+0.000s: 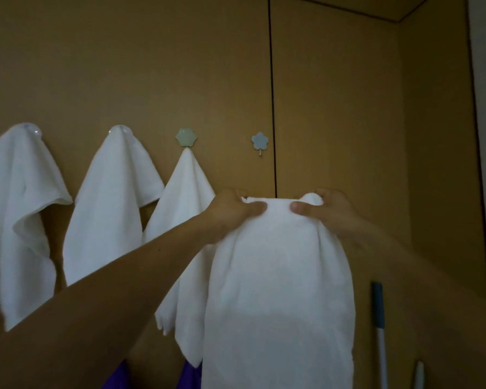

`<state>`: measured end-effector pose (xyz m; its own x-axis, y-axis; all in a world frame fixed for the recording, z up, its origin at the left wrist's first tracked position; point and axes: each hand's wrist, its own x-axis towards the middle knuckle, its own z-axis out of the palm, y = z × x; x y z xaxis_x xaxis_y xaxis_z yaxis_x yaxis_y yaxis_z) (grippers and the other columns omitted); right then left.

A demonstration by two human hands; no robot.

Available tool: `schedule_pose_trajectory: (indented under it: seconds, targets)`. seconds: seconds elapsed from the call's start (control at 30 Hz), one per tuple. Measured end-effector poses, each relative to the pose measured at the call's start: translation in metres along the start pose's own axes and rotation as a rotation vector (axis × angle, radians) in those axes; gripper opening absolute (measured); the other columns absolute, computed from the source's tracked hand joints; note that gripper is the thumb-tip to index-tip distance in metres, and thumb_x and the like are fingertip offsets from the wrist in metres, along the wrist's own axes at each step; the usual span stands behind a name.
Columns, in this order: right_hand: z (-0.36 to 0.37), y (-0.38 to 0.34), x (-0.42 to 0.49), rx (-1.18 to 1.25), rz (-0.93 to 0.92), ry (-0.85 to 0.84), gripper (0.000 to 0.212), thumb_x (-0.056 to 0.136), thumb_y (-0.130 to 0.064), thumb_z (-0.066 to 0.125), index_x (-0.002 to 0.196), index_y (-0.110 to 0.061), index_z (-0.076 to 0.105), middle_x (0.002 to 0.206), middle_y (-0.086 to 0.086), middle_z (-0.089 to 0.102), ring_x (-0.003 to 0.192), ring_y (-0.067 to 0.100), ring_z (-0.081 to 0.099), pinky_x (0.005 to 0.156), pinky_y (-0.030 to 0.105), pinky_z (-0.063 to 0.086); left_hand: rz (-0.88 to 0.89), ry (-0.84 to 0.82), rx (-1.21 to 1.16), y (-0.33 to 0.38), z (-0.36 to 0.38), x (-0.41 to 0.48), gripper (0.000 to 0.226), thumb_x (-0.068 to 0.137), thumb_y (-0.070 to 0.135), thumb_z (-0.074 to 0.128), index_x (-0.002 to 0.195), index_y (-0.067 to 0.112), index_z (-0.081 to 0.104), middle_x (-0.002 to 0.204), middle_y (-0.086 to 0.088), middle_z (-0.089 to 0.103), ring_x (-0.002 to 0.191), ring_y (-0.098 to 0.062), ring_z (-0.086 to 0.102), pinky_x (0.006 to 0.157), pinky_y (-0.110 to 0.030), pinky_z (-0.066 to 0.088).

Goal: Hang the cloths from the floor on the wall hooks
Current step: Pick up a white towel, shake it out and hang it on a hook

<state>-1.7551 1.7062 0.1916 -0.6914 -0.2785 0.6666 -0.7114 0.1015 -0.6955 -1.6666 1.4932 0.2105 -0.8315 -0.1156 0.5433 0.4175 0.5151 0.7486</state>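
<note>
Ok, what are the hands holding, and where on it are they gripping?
A white cloth, held by its top edge: the left hand pinches the left end and the right hand the right, below the empty blue flower hook.

White cloth (278, 276); blue flower hook (260, 141); tan wall (152, 66).

Dim indoor corner, prob. a home utility or wash area. Tan panelled wall (334, 108) carries small decorative hooks, incl. a green hexagon hook (186, 137) & blue flower hook (260, 140), w/ white cloths (110, 206) hung. A pole handle (378, 310) leans at rt.
</note>
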Motion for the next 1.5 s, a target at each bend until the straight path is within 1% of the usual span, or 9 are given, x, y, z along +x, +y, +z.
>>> schedule_pose_trajectory:
  seconds: [0.07,0.27,0.67,0.8,0.93,1.1,1.23,1.37,1.5]
  targets:
    - [-0.005,0.003,0.022,0.07,-0.02,0.017,0.03,0.071,-0.041,0.081,0.089,-0.021,0.07,0.075,-0.015,0.073,0.066,0.002,0.069,0.048,0.013,0.048,0.003,0.044,-0.025,0.001,0.001,0.024,0.049,0.081,0.039,0.074,0.115,0.005,0.063,0.108,-0.008,0.069,0.099,-0.027,0.066,0.086,-0.04,0.055]
    - [0.001,0.008,0.106,0.008,-0.189,0.248,0.026,0.081,-0.039,0.074,0.085,-0.015,0.066,0.079,-0.006,0.068,0.069,0.008,0.063,0.058,0.02,0.048,0.112,0.357,-0.063,0.013,0.016,0.101,0.019,0.09,0.037,0.062,0.078,0.023,0.066,0.077,0.007,0.067,0.076,-0.015,0.063,0.061,-0.026,0.047]
    - [0.037,0.009,0.243,-0.292,-0.26,0.373,0.037,0.086,-0.049,0.062,0.106,-0.018,0.063,0.106,0.001,0.066,0.095,0.024,0.063,0.07,0.027,0.041,0.239,0.759,0.676,0.013,-0.017,0.212,0.031,0.093,0.038,0.052,0.098,0.011,0.065,0.086,-0.001,0.058,0.082,-0.021,0.056,0.068,-0.029,0.035]
    - [0.042,0.028,0.245,-0.23,-0.221,0.364,0.044,0.08,-0.05,0.067,0.109,-0.018,0.063,0.103,0.0,0.066,0.089,0.021,0.062,0.066,0.026,0.04,0.169,0.721,0.771,0.001,-0.013,0.208,0.031,0.088,0.042,0.054,0.088,0.012,0.059,0.078,0.002,0.056,0.071,-0.017,0.053,0.059,-0.028,0.037]
    - [0.034,0.039,0.234,-0.125,-0.104,0.276,0.031,0.069,-0.045,0.074,0.081,-0.024,0.056,0.083,-0.005,0.06,0.071,0.015,0.056,0.052,0.024,0.034,-0.027,0.601,0.503,0.0,-0.008,0.198,0.029,0.078,0.031,0.069,0.063,0.011,0.055,0.063,0.0,0.055,0.059,-0.015,0.052,0.048,-0.025,0.035]
    - [0.037,0.041,0.225,0.01,0.023,0.096,0.034,0.07,-0.019,0.073,0.052,-0.019,0.043,0.053,-0.004,0.047,0.051,0.014,0.047,0.051,0.023,0.033,-0.263,0.405,0.527,0.009,0.003,0.194,0.027,0.086,0.032,0.062,0.078,0.008,0.054,0.076,0.0,0.054,0.065,-0.014,0.051,0.05,-0.026,0.035]
    - [0.034,0.041,0.213,-0.197,0.021,0.07,0.037,0.072,-0.034,0.076,0.059,-0.019,0.045,0.059,-0.004,0.047,0.052,0.012,0.045,0.05,0.023,0.032,-0.294,0.323,0.622,0.007,0.013,0.191,0.032,0.086,0.037,0.061,0.084,0.007,0.053,0.086,-0.003,0.055,0.072,-0.017,0.053,0.065,-0.03,0.042]
    - [0.038,0.04,0.2,-0.687,-0.341,0.435,0.036,0.075,-0.039,0.07,0.103,-0.022,0.055,0.104,0.0,0.048,0.098,0.023,0.047,0.078,0.032,0.03,-0.077,0.607,1.307,0.007,0.016,0.182,0.053,0.07,0.051,0.07,0.102,0.013,0.054,0.093,-0.001,0.055,0.083,-0.02,0.053,0.069,-0.032,0.039]
    - [0.053,0.048,0.19,-0.724,-0.601,0.307,0.022,0.09,-0.017,0.053,0.109,-0.016,0.063,0.104,0.005,0.054,0.096,0.024,0.051,0.076,0.03,0.032,0.309,0.549,1.682,-0.001,0.022,0.184,0.042,0.082,0.031,0.059,0.12,0.017,0.049,0.11,-0.007,0.053,0.1,-0.026,0.048,0.078,-0.036,0.033]
